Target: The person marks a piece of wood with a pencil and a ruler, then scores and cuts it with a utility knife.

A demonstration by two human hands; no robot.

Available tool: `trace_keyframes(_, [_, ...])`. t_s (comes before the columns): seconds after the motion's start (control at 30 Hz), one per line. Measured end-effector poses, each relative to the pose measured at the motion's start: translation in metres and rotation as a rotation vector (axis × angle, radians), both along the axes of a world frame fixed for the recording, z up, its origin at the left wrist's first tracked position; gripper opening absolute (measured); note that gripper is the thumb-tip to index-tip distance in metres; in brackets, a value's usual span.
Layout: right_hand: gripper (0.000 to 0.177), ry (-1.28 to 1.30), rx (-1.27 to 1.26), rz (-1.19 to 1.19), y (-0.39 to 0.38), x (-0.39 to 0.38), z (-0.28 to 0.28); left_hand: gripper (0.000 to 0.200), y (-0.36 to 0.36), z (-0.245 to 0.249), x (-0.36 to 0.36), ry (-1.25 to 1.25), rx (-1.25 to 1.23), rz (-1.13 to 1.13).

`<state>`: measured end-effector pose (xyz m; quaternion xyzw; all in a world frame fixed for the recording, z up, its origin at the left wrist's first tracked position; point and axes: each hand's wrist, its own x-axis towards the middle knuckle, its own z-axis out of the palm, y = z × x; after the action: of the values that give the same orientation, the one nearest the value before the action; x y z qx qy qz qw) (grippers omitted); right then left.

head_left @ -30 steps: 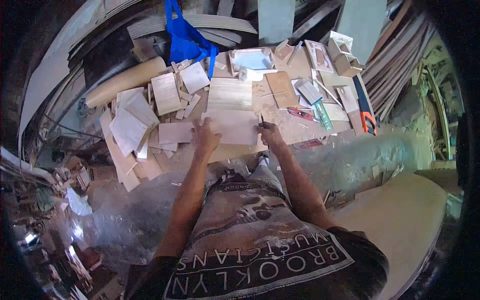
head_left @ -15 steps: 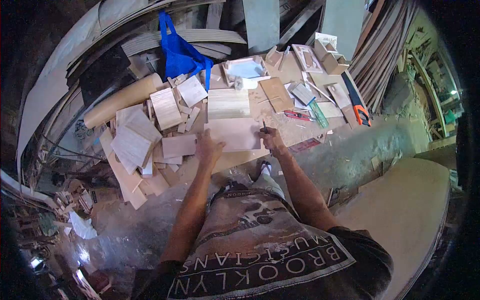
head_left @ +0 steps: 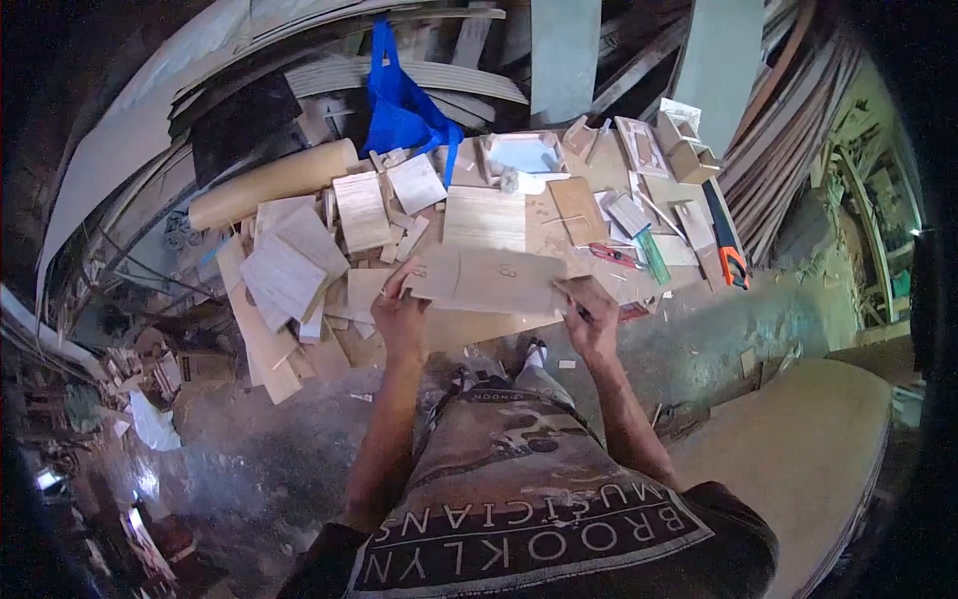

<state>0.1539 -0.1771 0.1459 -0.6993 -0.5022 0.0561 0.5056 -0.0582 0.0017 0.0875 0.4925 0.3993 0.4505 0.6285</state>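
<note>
A thin wooden board with pencil-like marks on its face is held up by its two ends, tilted above the near side of the workbench. My left hand is closed on its left end, thumb and fingers pinching the edge. At the opposite end my right hand grips the board too. Whether the dark pencil is still in the right fingers, I cannot make out. Just beyond the board lies a pale square panel on the bench.
Stacked wood panels and a brown roll lie left. A red utility knife, green ruler and orange-handled handsaw lie right. A blue bag hangs behind; a large sheet stands at near right.
The board, lying flat on the bench before, is now lifted and tilted so its marks show. My right hand has moved from beside it with a pencil to gripping its right end. The view has shifted.
</note>
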Motion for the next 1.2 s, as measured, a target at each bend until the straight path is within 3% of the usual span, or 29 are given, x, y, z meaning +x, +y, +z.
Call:
trace_keyframes(0.07, [0.034,-0.052,0.072,0.038,-0.008,-0.007,0.009,0.032,-0.007,0.016,-0.004,-0.536,-0.165,0.001])
trace_keyframes(0.27, [0.050,0.037,0.007,0.004,-0.019,-0.014,0.015,0.032,-0.018,0.030,-0.011,-0.717,-0.200,-0.069])
trace_keyframes(0.47, [0.054,0.105,0.037,-0.051,-0.033,0.002,-0.001,0.032,-0.024,0.029,-0.007,-0.698,-0.367,-0.072])
trace_keyframes(0.6, [0.048,0.135,0.085,-0.057,-0.040,0.012,0.008,0.032,-0.032,0.037,0.002,-0.748,-0.340,-0.179])
trace_keyframes(0.63, [0.046,0.242,0.100,-0.054,-0.045,0.018,0.002,0.032,-0.037,0.042,0.008,-0.717,-0.372,-0.143])
trace_keyframes(0.73, [0.045,0.195,0.128,-0.018,-0.059,0.037,0.004,0.030,-0.055,0.055,0.027,-0.746,-0.375,-0.171])
trace_keyframes(0.9, [0.045,0.159,0.151,-0.010,-0.098,0.078,-0.003,0.030,-0.088,0.043,0.069,-0.610,-0.273,-0.148])
trace_keyframes(0.97, [0.044,0.339,-0.052,-0.080,-0.122,0.093,-0.006,0.030,-0.105,0.039,0.088,-0.634,-0.270,-0.177])
trace_keyframes(1.1, [0.042,0.272,0.066,-0.018,-0.158,0.133,-0.034,0.031,-0.146,0.039,0.127,-0.505,-0.316,-0.091])
trace_keyframes(1.2, [0.041,0.267,0.005,-0.059,-0.186,0.152,-0.047,0.032,-0.174,0.029,0.150,-0.515,-0.191,-0.073])
